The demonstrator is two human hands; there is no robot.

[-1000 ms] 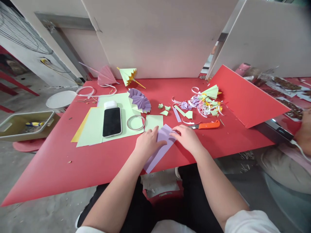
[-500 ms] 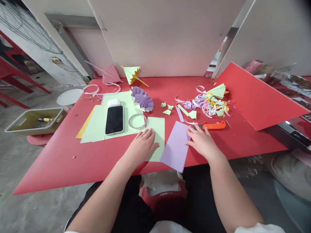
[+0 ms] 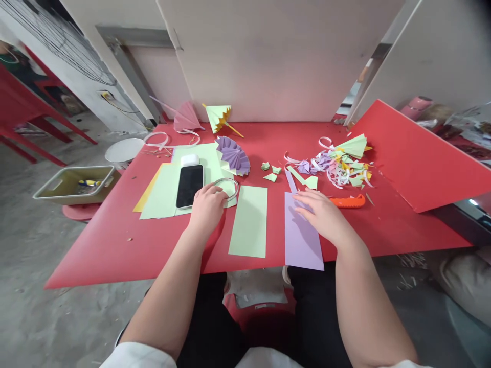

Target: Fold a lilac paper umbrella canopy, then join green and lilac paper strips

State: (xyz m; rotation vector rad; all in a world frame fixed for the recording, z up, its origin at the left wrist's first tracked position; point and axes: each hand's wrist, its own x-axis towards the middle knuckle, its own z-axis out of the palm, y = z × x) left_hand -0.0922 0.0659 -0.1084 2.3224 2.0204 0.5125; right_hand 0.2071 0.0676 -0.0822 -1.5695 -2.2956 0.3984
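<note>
Currently, your left hand point(image 3: 207, 205) is extended forward over the red table point(image 3: 115, 240), forearm running diagonally up from the lower left. The palm faces down and the fingers are loosely curled, with the fingertips meeting the near left rim of the thin ring point(image 3: 226, 187). The view does not show whether the fingers pinch the ring or only touch it. The ring lies flat, partly on the stack of green sheets point(image 3: 163, 191), just right of the phone point(image 3: 190, 185), which lies face up on the same stack.

Your right hand point(image 3: 321, 214) is palm down with the fingers spread and pointing left. It presses flat on the upper half of the purple strip point(image 3: 303, 240). The wrist is low, and the forearm comes in from the lower right. The purple strip lies lengthwise toward you, its near end reaching the table edge.

The green strip point(image 3: 249, 221) lies between your two hands, parallel to the purple strip and apart from it. Neither hand touches it.

The orange knife point(image 3: 349, 201) lies just beyond your right hand. The paper scraps point(image 3: 339, 166) are piled behind the knife. The folded purple fan point(image 3: 233, 156) sits behind the ring.
</note>
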